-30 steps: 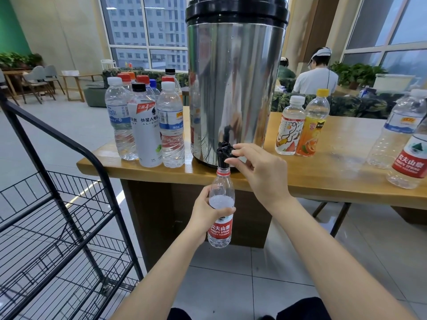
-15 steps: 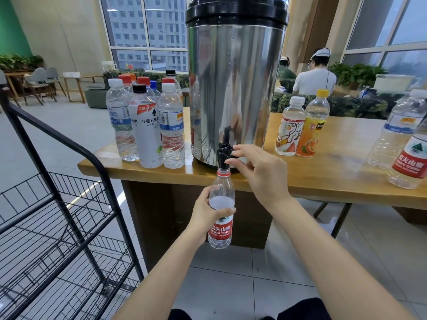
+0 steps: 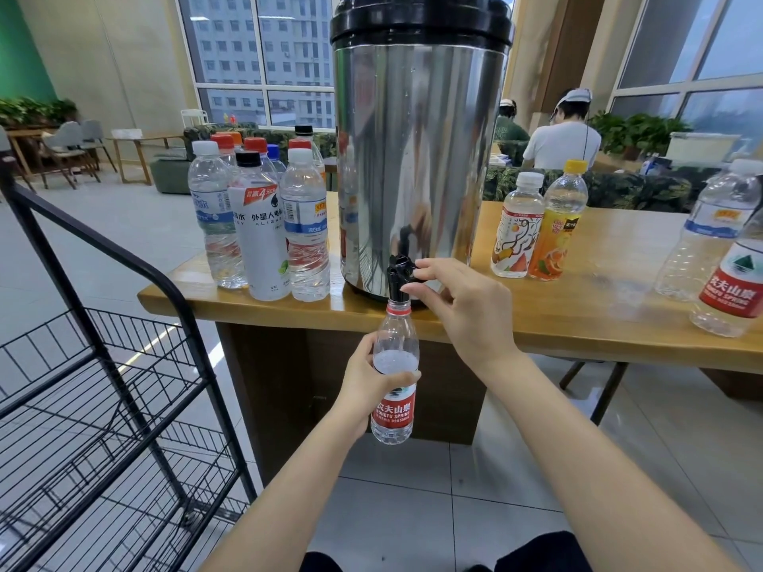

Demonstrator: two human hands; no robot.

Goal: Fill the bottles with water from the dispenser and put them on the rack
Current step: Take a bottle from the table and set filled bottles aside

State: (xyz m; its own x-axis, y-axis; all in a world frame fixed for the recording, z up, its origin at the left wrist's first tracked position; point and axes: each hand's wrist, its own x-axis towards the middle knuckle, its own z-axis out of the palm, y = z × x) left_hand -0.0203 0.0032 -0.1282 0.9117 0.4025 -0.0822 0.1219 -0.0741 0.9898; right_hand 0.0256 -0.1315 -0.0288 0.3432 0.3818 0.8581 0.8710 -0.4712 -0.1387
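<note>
A tall steel dispenser (image 3: 417,158) with a black lid stands at the front edge of a wooden table (image 3: 536,324). Its black tap (image 3: 399,278) juts over the edge. My left hand (image 3: 367,386) grips a clear bottle with a red label (image 3: 394,390), held upright with its open neck right under the tap; water reaches up to its shoulder. My right hand (image 3: 458,303) pinches the tap's lever with thumb and fingers. A black wire rack (image 3: 103,386) stands on the floor to the left.
Several capped bottles (image 3: 264,225) cluster left of the dispenser. Two drink bottles (image 3: 536,229) stand to its right, and two more bottles (image 3: 718,249) at the far right. People sit behind the table. Chairs and a small table stand far left.
The water level in the bottle has risen slightly. Both hands have stayed in place on the bottle and the tap.
</note>
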